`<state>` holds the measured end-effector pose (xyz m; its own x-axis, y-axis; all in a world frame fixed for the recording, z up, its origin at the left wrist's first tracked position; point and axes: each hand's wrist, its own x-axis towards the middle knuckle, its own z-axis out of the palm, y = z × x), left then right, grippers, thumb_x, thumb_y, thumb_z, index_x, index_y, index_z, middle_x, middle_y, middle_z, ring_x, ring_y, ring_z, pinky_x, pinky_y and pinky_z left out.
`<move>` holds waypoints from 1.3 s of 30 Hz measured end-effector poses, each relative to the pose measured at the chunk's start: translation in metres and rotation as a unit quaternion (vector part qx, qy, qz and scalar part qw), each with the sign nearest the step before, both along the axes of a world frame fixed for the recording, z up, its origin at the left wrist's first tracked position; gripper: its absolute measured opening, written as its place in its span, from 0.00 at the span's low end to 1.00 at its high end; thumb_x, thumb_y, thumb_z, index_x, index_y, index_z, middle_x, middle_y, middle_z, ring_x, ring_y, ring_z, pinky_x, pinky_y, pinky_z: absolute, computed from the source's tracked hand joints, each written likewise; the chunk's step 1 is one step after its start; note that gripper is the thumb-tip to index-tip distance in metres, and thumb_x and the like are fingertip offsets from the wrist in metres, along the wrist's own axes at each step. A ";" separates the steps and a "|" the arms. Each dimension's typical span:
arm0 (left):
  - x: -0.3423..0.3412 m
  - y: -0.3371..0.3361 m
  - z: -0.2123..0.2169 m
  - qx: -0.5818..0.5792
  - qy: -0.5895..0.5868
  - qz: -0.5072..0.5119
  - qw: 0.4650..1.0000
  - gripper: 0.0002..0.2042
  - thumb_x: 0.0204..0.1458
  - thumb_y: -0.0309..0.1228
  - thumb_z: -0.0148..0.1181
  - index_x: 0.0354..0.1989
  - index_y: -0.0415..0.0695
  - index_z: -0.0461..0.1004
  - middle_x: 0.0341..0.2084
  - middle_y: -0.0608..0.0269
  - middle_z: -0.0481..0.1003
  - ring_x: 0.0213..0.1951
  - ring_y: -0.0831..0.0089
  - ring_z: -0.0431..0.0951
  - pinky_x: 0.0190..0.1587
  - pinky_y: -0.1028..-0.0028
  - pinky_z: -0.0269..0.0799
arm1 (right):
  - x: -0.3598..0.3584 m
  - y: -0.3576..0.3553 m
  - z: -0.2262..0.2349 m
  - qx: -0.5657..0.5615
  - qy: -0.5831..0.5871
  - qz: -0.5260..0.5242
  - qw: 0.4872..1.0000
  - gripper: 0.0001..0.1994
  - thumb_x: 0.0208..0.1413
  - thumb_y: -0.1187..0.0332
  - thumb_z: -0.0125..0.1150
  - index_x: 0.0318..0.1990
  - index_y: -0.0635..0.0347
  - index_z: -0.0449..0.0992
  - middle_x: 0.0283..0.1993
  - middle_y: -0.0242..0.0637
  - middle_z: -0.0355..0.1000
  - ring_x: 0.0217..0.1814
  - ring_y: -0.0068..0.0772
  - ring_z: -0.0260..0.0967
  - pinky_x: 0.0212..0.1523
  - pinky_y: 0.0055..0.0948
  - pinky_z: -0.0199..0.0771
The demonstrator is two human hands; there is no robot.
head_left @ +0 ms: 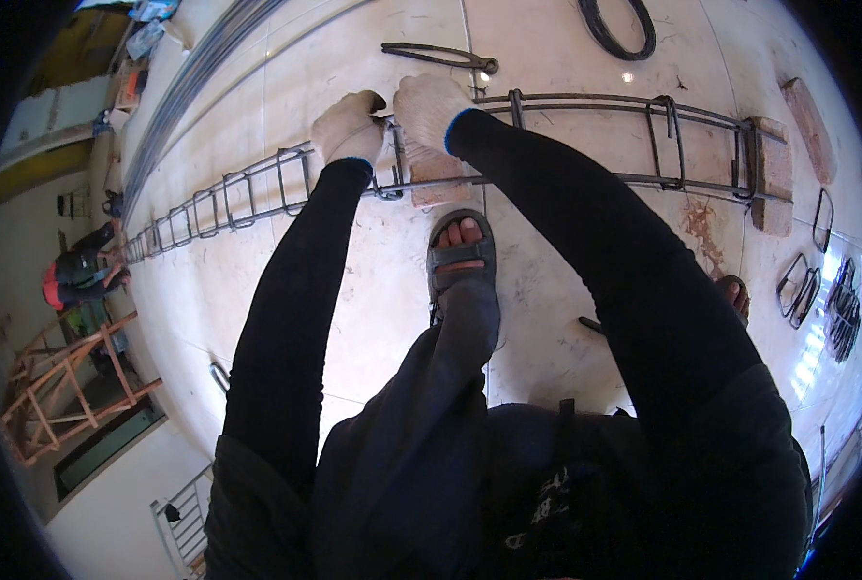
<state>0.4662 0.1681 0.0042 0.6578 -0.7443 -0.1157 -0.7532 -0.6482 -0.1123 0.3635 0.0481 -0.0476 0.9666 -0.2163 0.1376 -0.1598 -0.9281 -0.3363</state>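
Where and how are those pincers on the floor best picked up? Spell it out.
Probably by both handles together, from above and the person's left: the pincers lie flat on the floor, long slim handles pointing left, bulkier head at the right.

Grip of both hands (347,128) (431,108) hidden, wire coil (602,37) cut by top edge

The rebar cage (519,109) is dark, matt metal; the pincers (438,51) and wire coil (597,32) also look metal. Rough, matt clay shows on the brick (771,188). The floor tiles (382,290) are smooth and glossy under smudges. Work gloves (431,106) are pale knitted cloth, the sleeves (295,290) matt black fabric; the slatted frame (92,421) looks like bare wood.
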 end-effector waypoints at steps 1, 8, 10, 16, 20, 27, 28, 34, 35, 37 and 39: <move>0.001 0.001 -0.001 0.011 0.002 0.004 1.000 0.13 0.56 0.39 0.66 0.49 0.58 0.85 0.48 0.61 0.85 0.53 0.56 0.84 0.53 0.57 0.78 | 0.000 0.003 -0.001 -0.006 -0.007 0.000 1.000 0.12 0.60 0.67 0.60 0.39 0.60 0.89 0.43 0.51 0.84 0.48 0.52 0.84 0.48 0.46 0.85; -0.007 0.003 0.003 -0.009 -0.017 0.003 1.000 0.11 0.56 0.37 0.64 0.46 0.58 0.86 0.45 0.59 0.85 0.50 0.55 0.85 0.51 0.57 0.79 | 0.001 0.012 0.005 0.047 0.019 0.027 0.998 0.12 0.59 0.66 0.62 0.44 0.59 0.88 0.46 0.49 0.83 0.50 0.52 0.83 0.49 0.48 0.83; -0.007 0.001 0.002 -0.013 0.006 0.024 1.000 0.12 0.56 0.38 0.63 0.48 0.58 0.86 0.47 0.60 0.85 0.51 0.55 0.84 0.54 0.56 0.78 | 0.000 0.010 -0.004 0.105 -0.003 0.002 0.994 0.13 0.58 0.65 0.64 0.46 0.58 0.87 0.46 0.48 0.84 0.51 0.53 0.82 0.51 0.49 0.82; -0.018 0.030 -0.013 -0.173 0.004 -0.073 0.982 0.18 0.54 0.31 0.66 0.54 0.51 0.81 0.54 0.56 0.81 0.57 0.53 0.80 0.58 0.56 0.76 | -0.034 0.015 0.014 0.147 -0.162 -0.055 0.974 0.12 0.59 0.64 0.64 0.47 0.56 0.84 0.47 0.47 0.81 0.54 0.53 0.79 0.56 0.49 0.78; -0.052 0.062 -0.004 -0.253 -0.007 -0.152 0.955 0.19 0.51 0.31 0.69 0.53 0.46 0.79 0.53 0.53 0.80 0.58 0.48 0.77 0.63 0.53 0.70 | -0.126 0.048 0.053 0.169 -0.064 -0.150 0.972 0.17 0.52 0.63 0.72 0.48 0.57 0.82 0.41 0.46 0.80 0.50 0.53 0.79 0.54 0.48 0.76; -0.083 0.093 0.019 -0.146 0.068 -0.198 0.967 0.19 0.50 0.45 0.71 0.44 0.45 0.80 0.40 0.55 0.79 0.47 0.50 0.78 0.50 0.53 0.71 | -0.149 0.056 0.037 0.093 0.056 -0.102 0.989 0.23 0.45 0.57 0.81 0.47 0.55 0.83 0.38 0.44 0.81 0.48 0.49 0.81 0.51 0.48 0.76; -0.080 0.095 0.017 -0.152 0.060 -0.208 0.964 0.20 0.49 0.47 0.71 0.43 0.45 0.81 0.39 0.55 0.79 0.47 0.51 0.78 0.50 0.54 0.72 | -0.145 0.058 0.041 0.098 0.084 -0.105 0.986 0.23 0.44 0.56 0.81 0.46 0.55 0.83 0.39 0.44 0.81 0.48 0.49 0.81 0.51 0.48 0.76; -0.064 0.065 0.019 -0.028 0.036 -0.206 0.978 0.11 0.48 0.40 0.68 0.34 0.47 0.84 0.35 0.52 0.81 0.43 0.49 0.80 0.46 0.52 0.75 | -0.133 0.029 0.041 0.082 0.192 -0.016 0.978 0.23 0.46 0.48 0.79 0.41 0.56 0.84 0.39 0.46 0.83 0.47 0.51 0.82 0.48 0.50 0.79; -0.061 0.065 0.021 -0.030 0.051 -0.213 0.975 0.11 0.49 0.40 0.68 0.34 0.47 0.84 0.35 0.52 0.81 0.42 0.49 0.80 0.46 0.52 0.75 | -0.133 0.022 0.041 0.088 0.180 0.012 0.980 0.23 0.47 0.46 0.78 0.41 0.56 0.84 0.39 0.46 0.83 0.47 0.52 0.82 0.48 0.51 0.80; -0.058 0.065 0.025 -0.035 0.075 -0.217 0.973 0.12 0.49 0.41 0.69 0.35 0.47 0.84 0.35 0.52 0.81 0.43 0.49 0.80 0.46 0.51 0.75 | -0.133 0.016 0.048 0.092 0.190 0.037 0.977 0.25 0.48 0.43 0.75 0.42 0.56 0.84 0.38 0.47 0.83 0.46 0.53 0.82 0.47 0.50 0.80; -0.057 0.070 0.029 -0.034 0.092 -0.210 0.973 0.13 0.48 0.42 0.70 0.36 0.47 0.84 0.36 0.53 0.81 0.44 0.49 0.80 0.47 0.52 0.75 | -0.132 0.010 0.052 0.101 0.199 0.065 0.973 0.26 0.50 0.41 0.72 0.43 0.56 0.84 0.37 0.47 0.83 0.45 0.54 0.82 0.47 0.50 0.79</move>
